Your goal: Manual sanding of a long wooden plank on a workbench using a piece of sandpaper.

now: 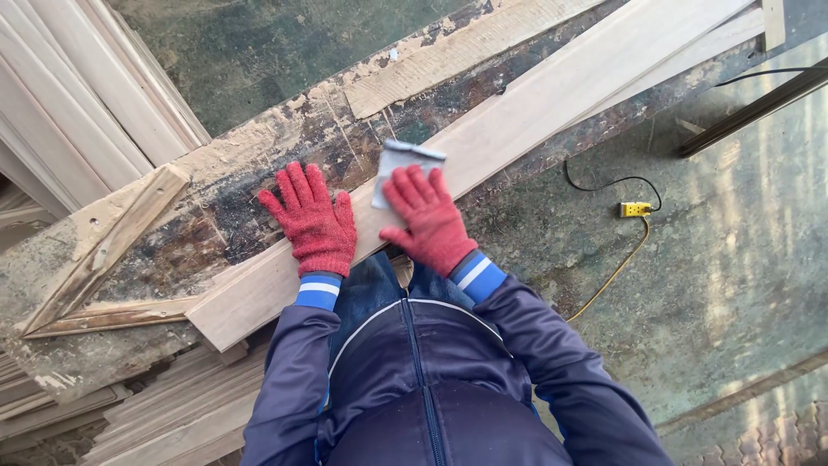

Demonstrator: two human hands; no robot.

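Closest to my lens I see the dark blue zipped jacket (431, 388), its sleeves ending in blue and white cuffs. Above it, my left hand (312, 220), in a red knitted glove, lies flat with the fingers spread, palm down, partly on the pale wooden plank (535, 112) and partly on the worn, paint-scraped workbench (216, 224); it grips nothing. My right hand (429, 217), gloved the same, presses on a grey sheet of sandpaper (398, 164), fingers stretched out over the sheet rather than curled around it, thumb out to the side. The sandpaper lies on the plank, its far edge showing beyond my fingertips. The plank runs diagonally across the bench from lower left to upper right. On the left of the bench a triangular wooden frame (103, 250) rests, and stacked pale mouldings (78, 95) lean beyond it. On the greenish floor to the right lies a yellow plug (635, 209) with a yellow cable and a black cord
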